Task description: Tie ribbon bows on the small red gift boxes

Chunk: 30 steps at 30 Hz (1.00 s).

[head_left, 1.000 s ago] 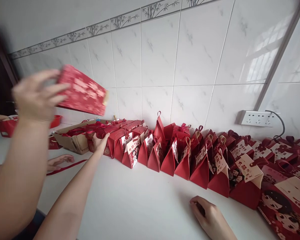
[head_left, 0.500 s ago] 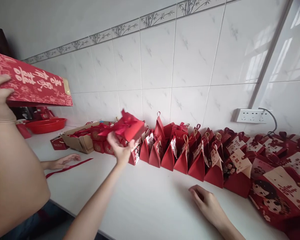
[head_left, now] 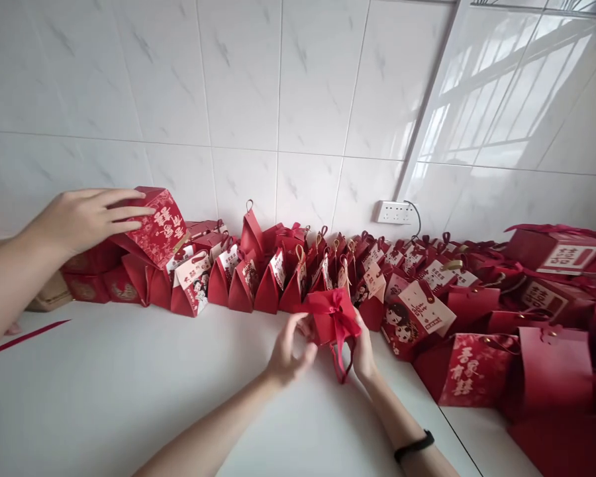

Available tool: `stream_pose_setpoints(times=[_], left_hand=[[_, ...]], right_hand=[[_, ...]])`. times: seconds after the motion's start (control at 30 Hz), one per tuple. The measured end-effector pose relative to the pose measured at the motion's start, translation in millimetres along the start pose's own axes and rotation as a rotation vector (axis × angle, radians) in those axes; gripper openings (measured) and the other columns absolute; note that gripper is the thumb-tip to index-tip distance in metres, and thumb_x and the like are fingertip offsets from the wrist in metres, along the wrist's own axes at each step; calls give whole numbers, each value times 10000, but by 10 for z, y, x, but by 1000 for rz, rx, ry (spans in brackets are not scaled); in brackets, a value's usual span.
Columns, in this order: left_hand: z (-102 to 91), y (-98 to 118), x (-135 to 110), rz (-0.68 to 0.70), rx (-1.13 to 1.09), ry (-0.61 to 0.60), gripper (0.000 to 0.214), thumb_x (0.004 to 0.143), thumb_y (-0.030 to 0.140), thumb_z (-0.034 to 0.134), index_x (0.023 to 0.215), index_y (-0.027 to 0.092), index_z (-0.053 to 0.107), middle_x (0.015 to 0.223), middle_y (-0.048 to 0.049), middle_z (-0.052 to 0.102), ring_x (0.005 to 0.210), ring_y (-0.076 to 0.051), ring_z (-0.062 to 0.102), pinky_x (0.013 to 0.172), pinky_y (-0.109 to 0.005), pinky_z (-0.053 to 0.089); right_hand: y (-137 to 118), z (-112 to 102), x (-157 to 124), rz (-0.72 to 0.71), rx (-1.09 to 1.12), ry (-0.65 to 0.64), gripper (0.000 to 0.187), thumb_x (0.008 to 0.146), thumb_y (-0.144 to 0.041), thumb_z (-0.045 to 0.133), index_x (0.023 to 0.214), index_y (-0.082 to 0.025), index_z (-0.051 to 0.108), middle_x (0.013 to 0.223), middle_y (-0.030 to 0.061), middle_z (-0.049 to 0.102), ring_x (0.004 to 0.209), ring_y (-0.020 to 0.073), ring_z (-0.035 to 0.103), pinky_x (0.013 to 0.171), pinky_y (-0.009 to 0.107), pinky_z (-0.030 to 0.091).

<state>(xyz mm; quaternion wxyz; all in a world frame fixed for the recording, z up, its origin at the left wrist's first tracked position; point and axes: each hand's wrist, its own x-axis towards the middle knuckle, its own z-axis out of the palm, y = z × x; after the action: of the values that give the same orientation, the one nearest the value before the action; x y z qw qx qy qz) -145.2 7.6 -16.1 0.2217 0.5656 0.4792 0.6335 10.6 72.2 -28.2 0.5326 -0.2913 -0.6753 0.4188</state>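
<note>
A small red gift box with a red ribbon bow (head_left: 328, 317) is held just above the white counter (head_left: 129, 391), in front of a long row of red triangular gift bags (head_left: 258, 285). My left hand (head_left: 291, 351) grips the box's left side. My right hand (head_left: 363, 351), with a black band on its wrist, grips the right side, and a ribbon loop hangs between them. At the left, a co-worker's hand (head_left: 84, 218) rests on a larger red box with gold characters (head_left: 159, 228), which lies tilted on the pile.
Bigger red bags and boxes (head_left: 477, 374) crowd the right end of the counter. A white power strip (head_left: 391, 212) hangs on the tiled wall. A loose red ribbon (head_left: 24, 336) lies on the counter at the far left.
My left hand brought the ribboned box from the left pile to the front centre. My right hand left the counter and took hold of it. The co-worker's box came down onto the pile.
</note>
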Motion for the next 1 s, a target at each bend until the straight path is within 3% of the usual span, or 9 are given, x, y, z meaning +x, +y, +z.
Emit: stream_pose_setpoints(times=[0.1, 0.2, 0.3, 0.43, 0.5, 0.63, 0.73, 0.83, 1.0], left_hand=[[-76, -74, 49, -27, -55, 117, 312, 826, 498, 478, 837, 205, 584, 750, -24, 579, 773, -198, 571, 721, -350, 481], [-204, -110, 224, -78, -93, 209, 292, 836, 464, 418, 882, 210, 556, 855, -37, 585, 878, -215, 564, 784, -358, 462], [-313, -82, 349, -110, -144, 105, 388, 811, 508, 440, 977, 190, 587, 1033, -79, 622, 992, -242, 581, 816, -357, 475], [-335, -4, 331, -146, -247, -186, 611, 765, 588, 501, 1249, 214, 502, 1293, -121, 548, 1167, -280, 533, 936, -383, 445], [-289, 14, 281, -177, -231, -240, 633, 735, 590, 541, 1242, 212, 496, 1281, -121, 557, 1165, -277, 535, 952, -382, 437], [-201, 15, 223, -221, -112, -148, 476, 729, 543, 557, 1060, 201, 550, 997, -62, 658, 904, -225, 633, 782, -341, 497], [-203, 7, 253, -219, -55, -44, 452, 711, 513, 589, 1033, 197, 554, 905, -38, 663, 817, -204, 637, 725, -318, 497], [-232, -18, 303, -260, -45, 32, 446, 753, 549, 509, 1019, 195, 560, 897, -47, 668, 793, -208, 640, 720, -337, 501], [-248, -34, 299, -210, -15, 70, 444, 765, 573, 507, 1031, 225, 575, 1142, -66, 617, 1069, -230, 572, 952, -369, 423]], right_hand=[[13, -34, 21, 81, 27, -47, 485, 913, -530, 296, 1048, -142, 554, 971, 103, 633, 894, 240, 588, 802, 369, 475], [-82, -29, 38, 68, 43, -104, 432, 873, -532, 381, 995, -164, 570, 940, 74, 637, 872, 221, 582, 804, 338, 463], [-256, -27, 165, 28, 61, -233, 429, 812, -545, 461, 979, -172, 591, 905, 57, 644, 833, 215, 594, 769, 326, 472], [-412, 25, 451, -39, -33, -489, 374, 755, -480, 576, 935, -158, 634, 944, 72, 654, 899, 237, 605, 825, 352, 465], [-401, 70, 528, -60, -87, -419, 358, 759, -479, 573, 906, -159, 639, 986, 83, 645, 944, 243, 592, 873, 371, 448], [-292, 81, 453, -34, -110, -216, 410, 856, -517, 427, 1022, -179, 589, 1115, 97, 585, 1060, 242, 540, 954, 397, 401], [-261, 28, 347, 25, -67, -275, 443, 849, -536, 450, 1123, -197, 523, 1189, 94, 557, 1075, 234, 543, 925, 376, 435], [-262, 30, 313, 89, -4, -360, 443, 835, -494, 495, 1173, -209, 466, 1214, 88, 552, 1062, 223, 556, 895, 359, 458], [-188, 111, 245, 156, 53, -320, 418, 787, -421, 558, 1140, -222, 454, 1160, 74, 570, 1069, 220, 554, 904, 352, 450]])
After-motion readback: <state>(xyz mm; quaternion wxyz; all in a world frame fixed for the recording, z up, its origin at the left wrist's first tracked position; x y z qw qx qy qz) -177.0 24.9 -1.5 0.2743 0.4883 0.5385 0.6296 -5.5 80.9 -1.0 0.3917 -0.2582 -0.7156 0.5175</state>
